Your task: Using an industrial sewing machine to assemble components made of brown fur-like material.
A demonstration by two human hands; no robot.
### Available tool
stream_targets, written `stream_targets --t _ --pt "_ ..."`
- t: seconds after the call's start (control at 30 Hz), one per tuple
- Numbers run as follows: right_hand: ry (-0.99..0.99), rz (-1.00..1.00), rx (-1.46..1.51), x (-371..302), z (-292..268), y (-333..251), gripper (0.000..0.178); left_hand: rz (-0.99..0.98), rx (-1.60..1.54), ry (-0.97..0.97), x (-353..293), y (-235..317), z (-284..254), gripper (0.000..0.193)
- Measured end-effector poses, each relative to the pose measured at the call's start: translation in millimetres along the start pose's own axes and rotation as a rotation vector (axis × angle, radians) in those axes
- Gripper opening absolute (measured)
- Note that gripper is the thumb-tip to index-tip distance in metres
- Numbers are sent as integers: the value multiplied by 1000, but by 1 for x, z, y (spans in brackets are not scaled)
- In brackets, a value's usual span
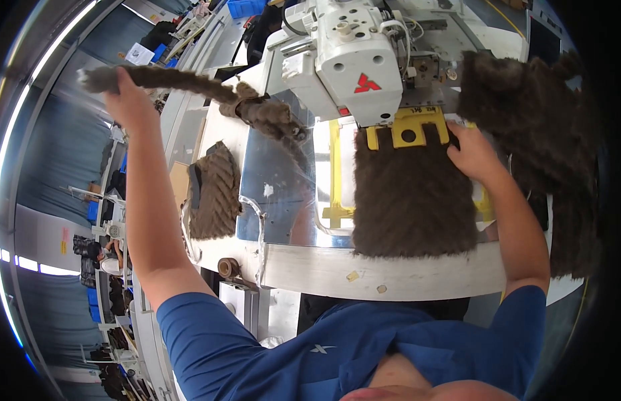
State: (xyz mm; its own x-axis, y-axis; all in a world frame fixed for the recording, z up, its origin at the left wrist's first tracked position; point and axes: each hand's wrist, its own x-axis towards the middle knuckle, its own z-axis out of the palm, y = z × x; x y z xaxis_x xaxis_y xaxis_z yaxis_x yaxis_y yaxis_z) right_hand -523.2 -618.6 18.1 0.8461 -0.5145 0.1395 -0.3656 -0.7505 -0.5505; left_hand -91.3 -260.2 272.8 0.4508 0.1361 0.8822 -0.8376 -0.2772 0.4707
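Observation:
My left hand [128, 99] is raised far to the left, shut on a long strip of brown fur fabric [190, 81] that trails right toward the sewing machine. My right hand [472, 152] presses flat on the upper right corner of a brown fur panel [412, 197] lying in a yellow clamp frame [408, 128] under the white sewing machine head [354, 60]. The panel's lower edge hangs a little over the table's front edge.
A stack of brown fur pieces [213, 192] lies on the table at the left. A large heap of the same fur [537, 127] sits at the right. The metal machine bed [277, 180] lies between them. A tape roll [227, 267] hangs below the table edge.

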Motion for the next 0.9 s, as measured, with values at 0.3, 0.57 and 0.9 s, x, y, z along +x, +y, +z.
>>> stream_targets --t 0.3,0.57,0.9 --pt "59 39 -116 -14 -29 -40 46 -106 -137 24 -67 115 -53 44" --pt "-454 -491 530 -60 -51 -109 90 -713 -1282 -367 -209 155 -50 42" --pt "-199 -200 -48 -54 -79 -69 28 -1013 -1332 -586 -311 115 24 51"
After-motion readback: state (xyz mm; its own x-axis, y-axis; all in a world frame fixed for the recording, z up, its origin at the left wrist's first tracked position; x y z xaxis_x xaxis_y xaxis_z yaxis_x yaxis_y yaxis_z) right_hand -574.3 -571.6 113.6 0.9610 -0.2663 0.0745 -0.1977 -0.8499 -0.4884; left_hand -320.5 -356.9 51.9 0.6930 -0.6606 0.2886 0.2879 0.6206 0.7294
